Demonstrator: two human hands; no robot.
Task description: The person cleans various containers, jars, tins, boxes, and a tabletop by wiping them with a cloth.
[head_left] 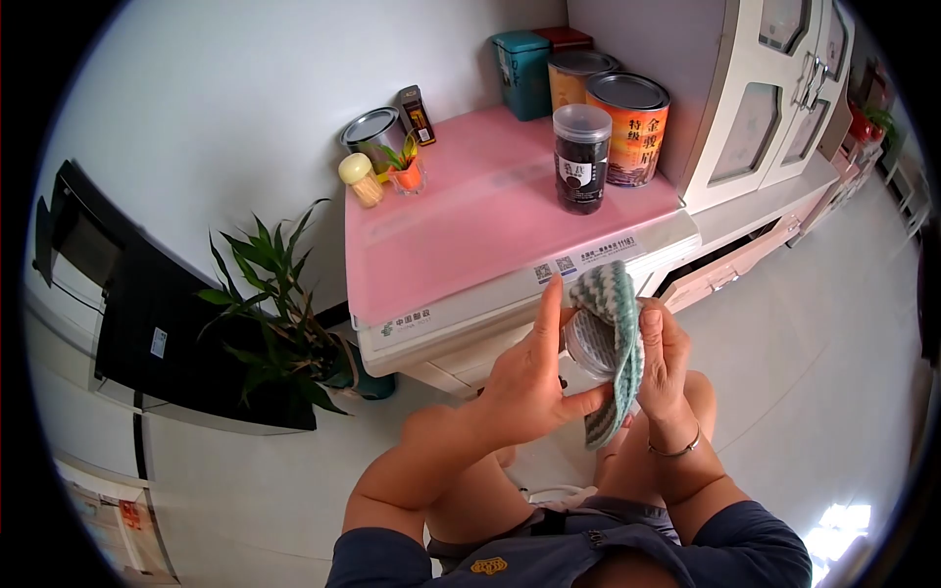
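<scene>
Left hand (529, 377) is clamped around a clear container (590, 345), its thumb reaching onto the striped cloth (622, 323) at the container's right. Right hand (664, 358), close to the other, grips the cloth from the right side. Cloth and container are held up just before the table (441, 230). On its pink top, a black jar (582, 162) stands right, an orange tin (637, 129) just beyond; left are a toothpick jar (365, 184), small plant (406, 178) and silver tin (371, 129). A leafy plant (267, 257) stands left of the table.
</scene>
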